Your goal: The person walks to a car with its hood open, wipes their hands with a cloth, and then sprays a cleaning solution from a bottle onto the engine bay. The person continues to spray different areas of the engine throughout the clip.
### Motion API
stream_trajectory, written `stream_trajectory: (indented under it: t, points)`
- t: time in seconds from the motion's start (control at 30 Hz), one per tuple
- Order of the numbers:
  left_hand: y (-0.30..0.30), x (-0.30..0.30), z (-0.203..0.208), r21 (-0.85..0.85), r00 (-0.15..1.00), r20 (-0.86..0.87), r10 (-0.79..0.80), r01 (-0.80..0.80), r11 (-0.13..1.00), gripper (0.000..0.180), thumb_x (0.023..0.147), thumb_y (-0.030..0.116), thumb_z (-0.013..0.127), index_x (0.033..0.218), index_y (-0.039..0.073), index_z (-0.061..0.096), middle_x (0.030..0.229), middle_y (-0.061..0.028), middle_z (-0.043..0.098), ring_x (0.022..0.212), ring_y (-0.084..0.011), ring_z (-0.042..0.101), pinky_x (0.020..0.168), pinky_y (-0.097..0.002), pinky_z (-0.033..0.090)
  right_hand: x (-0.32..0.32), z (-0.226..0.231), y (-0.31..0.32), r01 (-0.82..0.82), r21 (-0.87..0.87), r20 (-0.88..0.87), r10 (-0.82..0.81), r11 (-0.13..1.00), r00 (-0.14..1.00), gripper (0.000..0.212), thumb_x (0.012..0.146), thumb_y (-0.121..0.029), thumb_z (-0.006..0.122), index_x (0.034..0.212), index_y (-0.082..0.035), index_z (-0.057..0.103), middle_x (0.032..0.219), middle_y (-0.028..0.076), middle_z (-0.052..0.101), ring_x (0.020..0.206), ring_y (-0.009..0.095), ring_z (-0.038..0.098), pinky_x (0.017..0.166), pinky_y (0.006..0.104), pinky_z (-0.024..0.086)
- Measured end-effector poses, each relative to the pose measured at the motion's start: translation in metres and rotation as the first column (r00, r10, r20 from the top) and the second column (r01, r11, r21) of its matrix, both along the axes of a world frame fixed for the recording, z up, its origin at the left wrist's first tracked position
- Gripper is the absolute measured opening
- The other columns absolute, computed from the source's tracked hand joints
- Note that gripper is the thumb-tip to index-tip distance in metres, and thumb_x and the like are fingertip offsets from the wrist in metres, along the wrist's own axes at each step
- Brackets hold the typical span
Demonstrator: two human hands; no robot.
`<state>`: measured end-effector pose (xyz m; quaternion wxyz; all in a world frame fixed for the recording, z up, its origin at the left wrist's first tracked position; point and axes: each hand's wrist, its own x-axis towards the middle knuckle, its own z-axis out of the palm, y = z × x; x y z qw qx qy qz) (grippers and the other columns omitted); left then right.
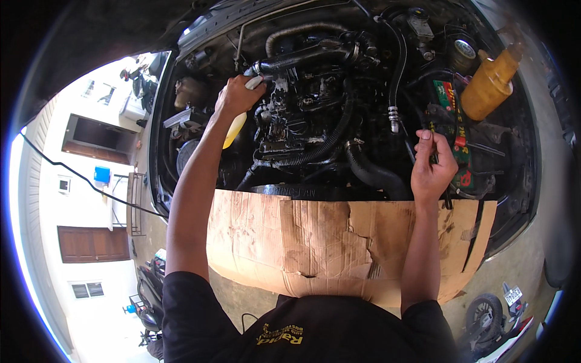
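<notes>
My left hand (239,97) is closed around the top of a spray bottle with a white nozzle (254,83) and a yellow lower part (235,130). It is over the left side of a dark, wet-looking engine (302,115), beside a thick black hose (308,58). On the right, my right hand (433,160) is closed in a pinch near the green and red battery (464,151). A thin dark thing shows at its fingertips and below the palm; its kind is unclear.
Stained cardboard (327,242) covers the front edge of the engine bay. A yellow bottle (491,85) stands at the right, past the battery. A black corrugated hose (308,160) crosses the engine. Motorbikes (484,317) are parked outside the car.
</notes>
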<state>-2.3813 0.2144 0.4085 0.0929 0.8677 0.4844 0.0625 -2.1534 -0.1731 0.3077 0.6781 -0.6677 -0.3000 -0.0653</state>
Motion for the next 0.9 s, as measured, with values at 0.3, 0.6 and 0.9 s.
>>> stream_trajectory:
  t: [0.3,0.6,0.9]
  points:
    - [0.006,-0.005,0.000,0.012,0.998,-0.005,0.059,-0.059,0.998,0.044,0.096,0.054,0.077,0.114,0.016,0.088,0.074,-0.0099,0.080,0.073,-0.0263,0.083,0.086,-0.0439,0.066,0.001,-0.004,0.000,-0.009,-0.002,0.000,0.009,1.000,1.000,0.021,0.115,-0.016,0.072,0.105,0.002,0.079,0.087,0.003,0.077,0.074,0.006,0.064,0.068,0.0251,0.051]
    - [0.000,0.001,-0.003,-0.109,0.994,0.095,0.045,-0.035,0.993,0.044,0.095,0.050,0.082,0.110,0.009,0.087,0.075,-0.0079,0.080,0.064,-0.0201,0.078,0.075,-0.0386,0.064,0.000,-0.002,0.002,0.002,0.013,0.010,-0.002,1.000,1.000,0.021,0.114,-0.016,0.074,0.105,0.002,0.080,0.084,0.001,0.075,0.073,0.006,0.063,0.067,0.0247,0.050]
    - [-0.062,0.063,0.028,-0.277,0.978,0.207,-0.026,0.084,0.957,0.047,0.092,0.046,0.086,0.110,0.003,0.084,0.079,-0.0023,0.081,0.057,-0.0114,0.070,0.065,-0.0302,0.061,0.004,-0.005,0.000,0.007,0.011,0.023,-0.007,1.000,1.000,0.015,0.112,-0.011,0.075,0.108,0.003,0.079,0.087,0.002,0.076,0.077,0.004,0.067,0.072,0.0235,0.054]
